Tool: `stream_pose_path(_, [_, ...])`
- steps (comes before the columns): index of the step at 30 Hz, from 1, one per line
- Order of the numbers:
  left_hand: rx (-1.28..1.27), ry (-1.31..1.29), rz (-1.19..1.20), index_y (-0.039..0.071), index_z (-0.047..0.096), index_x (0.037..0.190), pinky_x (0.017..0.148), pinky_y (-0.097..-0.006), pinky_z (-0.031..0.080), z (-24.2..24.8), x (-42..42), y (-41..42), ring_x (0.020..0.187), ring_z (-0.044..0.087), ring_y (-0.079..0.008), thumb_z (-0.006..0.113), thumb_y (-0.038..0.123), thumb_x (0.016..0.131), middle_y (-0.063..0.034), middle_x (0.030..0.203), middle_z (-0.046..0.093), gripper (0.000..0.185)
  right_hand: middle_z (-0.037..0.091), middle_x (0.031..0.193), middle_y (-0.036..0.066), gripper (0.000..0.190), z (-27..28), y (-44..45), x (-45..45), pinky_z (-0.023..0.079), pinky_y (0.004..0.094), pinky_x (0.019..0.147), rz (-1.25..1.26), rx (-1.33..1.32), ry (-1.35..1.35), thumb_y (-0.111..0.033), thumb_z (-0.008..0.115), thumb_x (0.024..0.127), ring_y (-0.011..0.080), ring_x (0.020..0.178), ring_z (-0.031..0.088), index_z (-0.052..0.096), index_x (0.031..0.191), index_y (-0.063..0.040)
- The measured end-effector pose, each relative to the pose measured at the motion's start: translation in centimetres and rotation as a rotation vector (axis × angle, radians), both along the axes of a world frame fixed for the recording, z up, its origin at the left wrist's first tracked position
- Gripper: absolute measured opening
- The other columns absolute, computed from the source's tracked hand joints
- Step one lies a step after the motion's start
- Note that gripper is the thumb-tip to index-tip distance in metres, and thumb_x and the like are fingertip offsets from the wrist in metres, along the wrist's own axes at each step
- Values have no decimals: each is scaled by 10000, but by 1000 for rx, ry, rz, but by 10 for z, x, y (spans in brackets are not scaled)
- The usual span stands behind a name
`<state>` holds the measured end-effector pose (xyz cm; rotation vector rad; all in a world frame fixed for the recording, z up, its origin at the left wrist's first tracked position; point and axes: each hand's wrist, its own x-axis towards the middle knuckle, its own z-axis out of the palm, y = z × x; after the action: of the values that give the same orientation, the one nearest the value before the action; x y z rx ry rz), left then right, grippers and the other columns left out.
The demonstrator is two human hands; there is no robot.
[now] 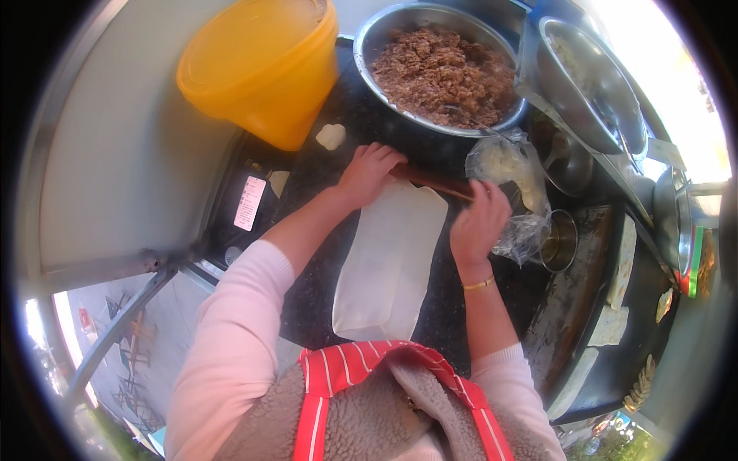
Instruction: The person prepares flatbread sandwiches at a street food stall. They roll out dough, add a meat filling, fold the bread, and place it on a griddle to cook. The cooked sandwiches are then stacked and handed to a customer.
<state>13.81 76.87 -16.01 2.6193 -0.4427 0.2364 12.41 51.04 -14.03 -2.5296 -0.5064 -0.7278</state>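
Note:
A dark wooden rolling pin (436, 182) lies across the far end of a long, thin sheet of dough (395, 259). The sheet stretches over a black speckled countertop (314, 271) towards my body, its near end close to my red striped apron. My left hand (373, 173) grips the pin's left end, fingers curled over it. At the other end, my right hand (481, 222) has its fingers on the pin and looks slightly blurred. Right beside that hand rests a clear plastic bag (510, 173) with pale dough inside.
Beyond the dough stand a steel bowl of minced filling (444, 80) and a yellow bucket (265, 75). A small dough piece (331, 136) and a lit phone (249, 203) are leftward. Rightward are a metal cup (559, 242), flatbread pieces (609, 327) along a griddle, and a raised steel bowl (594, 86).

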Motion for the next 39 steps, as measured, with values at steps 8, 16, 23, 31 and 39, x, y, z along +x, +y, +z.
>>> stream_pose_path(8, [-61,129,-75,114,642,1168,983,-440,400,49,-28,-5,1159,537,-315,746,66,770,-76,1155,624,414,613,1203,113,598,12,1,7,454,444,942,356,-226,407,-126,748,797,329,1094,578,543,1356,-73])
stream_pose_path(16, [366,-6,286,-42,436,1468,1206,-564,175,16,-85,-33,1507,282,-338,537,280,968,-202,1592,356,603,290,1623,195,565,-37,14,-32,258,537,1190,-31,-196,348,-209,535,983,391,1496,276,404,1514,-64])
stream_pose_path(23, [464,6,310,-56,448,1466,1224,-593,117,-16,-51,-23,1527,249,-339,466,291,994,-218,1606,337,587,252,1643,199,648,-45,14,-16,188,602,1204,-234,-287,384,-198,547,969,390,1526,212,317,1565,-89])
stream_pose_path(31, [500,-149,402,-58,527,1402,1211,-621,136,-12,18,-25,1499,311,-346,470,261,988,-239,1538,435,526,229,1653,206,703,-32,20,54,173,612,1202,-247,-177,224,-147,541,925,387,1537,189,290,1579,-97])
stream_pose_path(39, [521,-143,366,-56,526,1405,1207,-633,130,-13,18,-14,1515,278,-334,458,244,985,-224,1557,415,520,180,1668,200,795,-25,24,58,145,624,1206,-178,-194,241,-149,567,891,396,1547,151,221,1604,-86])
